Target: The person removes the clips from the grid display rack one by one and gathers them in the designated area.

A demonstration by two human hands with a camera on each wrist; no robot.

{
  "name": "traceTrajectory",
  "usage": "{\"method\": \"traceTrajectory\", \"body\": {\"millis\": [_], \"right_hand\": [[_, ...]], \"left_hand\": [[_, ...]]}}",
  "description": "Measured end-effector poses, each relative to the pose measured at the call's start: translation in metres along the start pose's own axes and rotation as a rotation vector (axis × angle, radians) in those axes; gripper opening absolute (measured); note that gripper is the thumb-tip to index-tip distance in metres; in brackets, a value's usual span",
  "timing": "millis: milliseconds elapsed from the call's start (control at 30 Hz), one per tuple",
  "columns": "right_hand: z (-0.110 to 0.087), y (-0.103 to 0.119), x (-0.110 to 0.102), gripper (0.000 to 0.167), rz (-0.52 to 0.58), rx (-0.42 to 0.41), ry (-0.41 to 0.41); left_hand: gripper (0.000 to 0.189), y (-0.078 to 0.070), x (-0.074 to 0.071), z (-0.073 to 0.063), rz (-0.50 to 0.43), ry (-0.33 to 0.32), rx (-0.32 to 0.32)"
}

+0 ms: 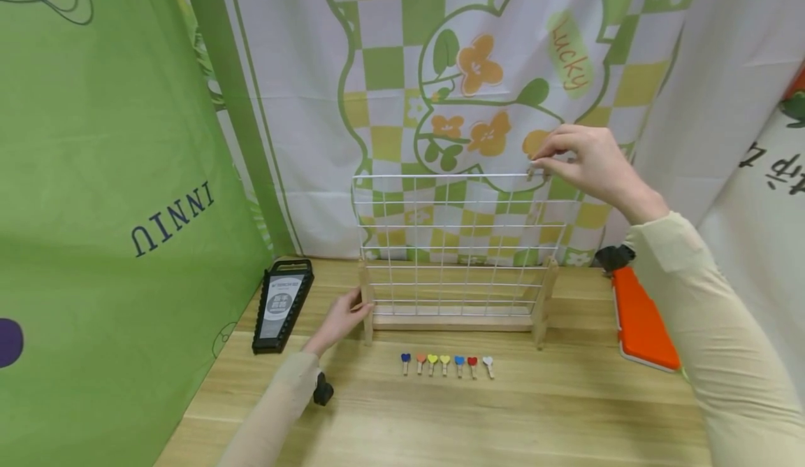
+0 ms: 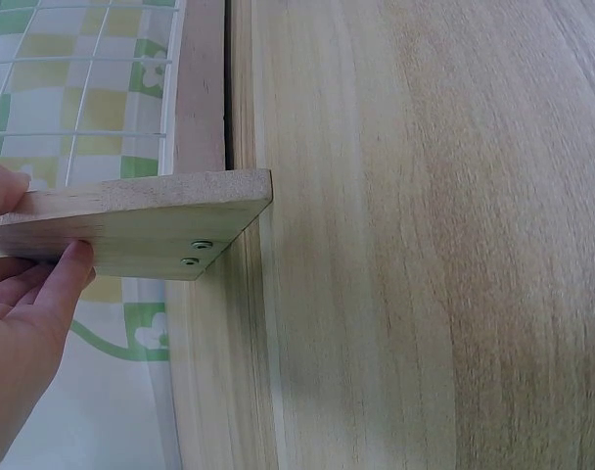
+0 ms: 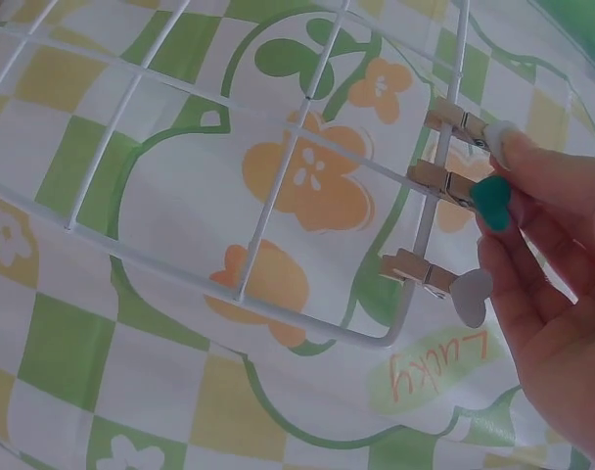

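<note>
A white wire grid rack (image 1: 462,226) stands upright in a wooden base on the table. My left hand (image 1: 339,321) grips the wooden end board (image 2: 131,220), thumb on one side and fingers on the other. At the rack's top right, my right hand (image 1: 588,163) pinches a small wooden clothespin with a white heart (image 3: 497,140). Beside it on the same wire are a clothespin with a green heart (image 3: 491,201), close to my fingers, and one with a pale grey heart (image 3: 471,297). In front of the rack lies a row of several heart clothespins (image 1: 445,363).
At the left on the table lies a black tool holder (image 1: 281,306) with a grey label. An orange case (image 1: 644,327) lies at the right, partly behind my right sleeve. A patterned curtain (image 1: 390,68) hangs behind the rack, and a green cloth (image 1: 113,173) covers the left side.
</note>
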State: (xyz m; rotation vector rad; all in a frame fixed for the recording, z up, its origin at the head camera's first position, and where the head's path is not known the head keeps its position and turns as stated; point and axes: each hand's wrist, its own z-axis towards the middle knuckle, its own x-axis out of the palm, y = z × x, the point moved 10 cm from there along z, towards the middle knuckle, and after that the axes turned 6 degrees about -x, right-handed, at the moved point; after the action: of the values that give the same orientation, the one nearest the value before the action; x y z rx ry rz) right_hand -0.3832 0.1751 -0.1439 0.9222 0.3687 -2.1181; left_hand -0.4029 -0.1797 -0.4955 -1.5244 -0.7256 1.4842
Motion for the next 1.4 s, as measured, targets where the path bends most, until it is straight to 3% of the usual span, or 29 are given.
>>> {"method": "traceTrajectory", "body": {"millis": [200, 367, 600, 767, 933, 1200, 1400], "right_hand": [[0.000, -0.001, -0.013, 0.004, 0.033, 0.076, -0.064], [-0.004, 0.000, -0.017, 0.006, 0.068, 0.125, -0.070], [-0.026, 0.010, -0.020, 0.010, 0.123, 0.108, -0.124], [-0.046, 0.019, -0.016, 0.013, 0.167, 0.085, -0.138], [-0.073, 0.023, 0.006, 0.020, 0.221, 0.082, -0.106], [-0.128, 0.019, 0.061, 0.019, 0.267, 0.152, -0.003], [-0.167, 0.013, 0.112, 0.012, 0.296, 0.218, 0.101]], "left_hand": [[0.046, 0.000, 0.001, 0.000, 0.009, 0.003, -0.006], [0.046, 0.001, 0.000, 0.000, -0.008, -0.001, -0.014], [0.046, 0.000, 0.001, -0.001, -0.006, -0.014, -0.009], [0.046, -0.016, 0.001, -0.008, 0.007, 0.002, -0.016], [0.047, -0.029, -0.001, -0.014, 0.016, 0.042, -0.018], [0.046, 0.000, 0.002, -0.001, 0.010, -0.018, -0.012], [0.047, 0.006, 0.000, 0.002, -0.017, -0.010, -0.012]]}}
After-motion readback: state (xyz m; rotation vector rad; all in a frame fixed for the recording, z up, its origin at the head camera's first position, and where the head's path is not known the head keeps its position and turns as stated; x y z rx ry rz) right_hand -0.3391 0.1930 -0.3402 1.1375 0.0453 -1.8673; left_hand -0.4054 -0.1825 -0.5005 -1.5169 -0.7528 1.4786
